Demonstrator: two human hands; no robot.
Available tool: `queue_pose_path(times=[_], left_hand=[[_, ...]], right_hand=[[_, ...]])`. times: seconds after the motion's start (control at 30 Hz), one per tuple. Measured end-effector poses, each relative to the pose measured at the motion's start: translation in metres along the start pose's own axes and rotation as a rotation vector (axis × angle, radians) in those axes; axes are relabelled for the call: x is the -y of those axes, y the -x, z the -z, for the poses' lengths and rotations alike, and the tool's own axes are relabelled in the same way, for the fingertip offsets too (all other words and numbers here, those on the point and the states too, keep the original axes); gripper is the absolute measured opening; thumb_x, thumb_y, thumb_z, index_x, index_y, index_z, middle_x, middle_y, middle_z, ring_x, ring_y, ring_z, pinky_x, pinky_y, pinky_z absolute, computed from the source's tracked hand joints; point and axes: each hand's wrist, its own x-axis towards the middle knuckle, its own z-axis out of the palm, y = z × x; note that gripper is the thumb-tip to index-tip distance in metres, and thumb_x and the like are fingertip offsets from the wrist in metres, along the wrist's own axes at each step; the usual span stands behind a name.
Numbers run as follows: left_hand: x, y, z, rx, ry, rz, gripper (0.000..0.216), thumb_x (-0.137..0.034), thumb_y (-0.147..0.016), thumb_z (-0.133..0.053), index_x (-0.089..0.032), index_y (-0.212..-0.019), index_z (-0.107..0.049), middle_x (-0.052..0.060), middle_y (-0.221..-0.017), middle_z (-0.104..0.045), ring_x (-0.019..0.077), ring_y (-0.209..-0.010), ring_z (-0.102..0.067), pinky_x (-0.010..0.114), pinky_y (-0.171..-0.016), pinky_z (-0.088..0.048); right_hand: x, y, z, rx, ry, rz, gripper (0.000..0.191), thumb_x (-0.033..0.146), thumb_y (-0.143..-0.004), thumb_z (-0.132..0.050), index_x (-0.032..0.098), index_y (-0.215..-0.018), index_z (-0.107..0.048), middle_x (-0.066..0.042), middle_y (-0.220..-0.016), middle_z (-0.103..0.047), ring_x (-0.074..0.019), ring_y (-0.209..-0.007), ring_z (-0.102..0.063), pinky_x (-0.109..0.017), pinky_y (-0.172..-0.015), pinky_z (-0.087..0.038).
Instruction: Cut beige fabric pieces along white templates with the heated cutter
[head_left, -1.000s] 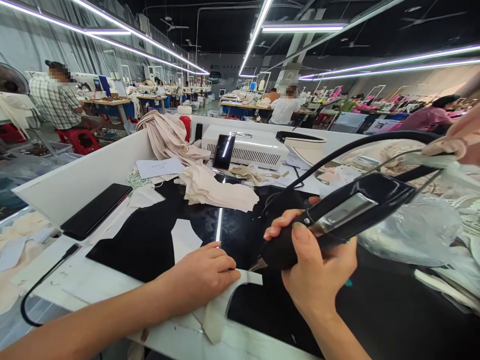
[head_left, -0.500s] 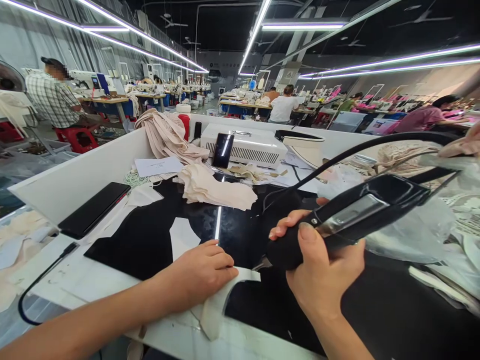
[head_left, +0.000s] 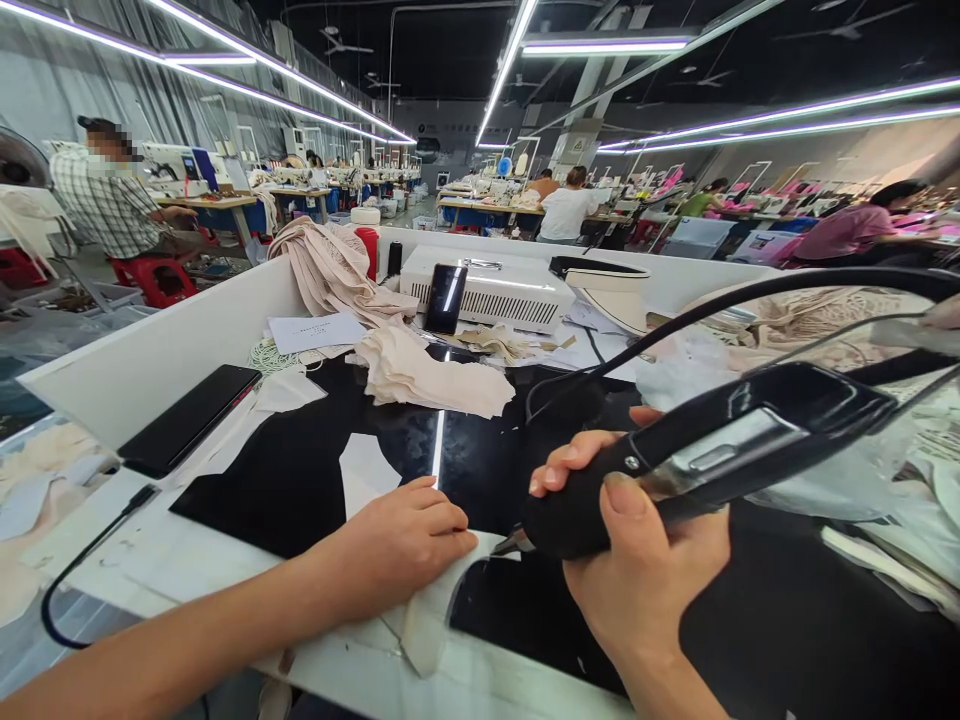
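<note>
My right hand (head_left: 637, 560) is wrapped round a black hand-held tool (head_left: 705, 450) with a cord running off to the right; its tip sits low over the glossy black work surface (head_left: 300, 480). My left hand (head_left: 405, 545) lies on a pale fabric piece (head_left: 431, 610) at the near edge, fingers curled and pressing it down. The tool's tip is just right of my left fingertips, at the fabric's edge.
A pile of beige fabric pieces (head_left: 427, 375) lies mid-table, a white machine box (head_left: 495, 290) and a propped phone (head_left: 445, 298) behind it. Another phone (head_left: 191, 418) rests at left by the white partition (head_left: 165, 350). Clear plastic bags (head_left: 847, 480) crowd the right. Other people work at distant tables.
My right hand and the tool have dropped slightly and shifted a little toward the fabric. My left hand stays put on the fabric piece.
</note>
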Motion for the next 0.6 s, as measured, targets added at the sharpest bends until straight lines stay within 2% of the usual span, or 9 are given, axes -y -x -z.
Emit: queue_pose_path(times=[0.2,0.43,0.6], left_hand=[[0.0002,-0.0010,0.0013,0.019,-0.010,0.001,0.018,-0.012,-0.123,-0.064,-0.015,-0.130,-0.081,0.008,-0.117,-0.084,0.0226,-0.108,-0.079,0.041,-0.121,-0.062],[-0.0009,-0.0035,0.0033,0.035,-0.024,-0.003,0.016,-0.009,-0.121,-0.068,-0.014,-0.130,-0.080,0.009,-0.118,-0.083,0.0217,-0.109,-0.079,0.039,-0.116,-0.063],[-0.0007,-0.0042,0.0044,0.012,-0.018,-0.027,0.015,-0.010,-0.122,-0.066,-0.013,-0.129,-0.079,0.009,-0.115,-0.082,0.0224,-0.107,-0.078,0.039,-0.117,-0.063]], right_hand=[[0.0007,-0.0010,0.0004,0.003,0.029,-0.005,0.043,0.041,-0.094,-0.104,0.032,-0.127,-0.078,0.006,-0.083,-0.078,-0.0182,-0.058,-0.072,-0.034,-0.055,-0.068],[0.0019,-0.0083,0.0085,-0.039,0.055,0.037,0.048,0.048,-0.091,-0.105,0.033,-0.126,-0.075,0.005,-0.082,-0.076,-0.0202,-0.057,-0.071,-0.035,-0.053,-0.066],[0.0011,-0.0061,0.0083,-0.028,0.071,0.029,0.043,0.047,-0.091,-0.105,0.032,-0.122,-0.078,0.005,-0.083,-0.077,-0.0187,-0.057,-0.072,-0.034,-0.054,-0.067]])
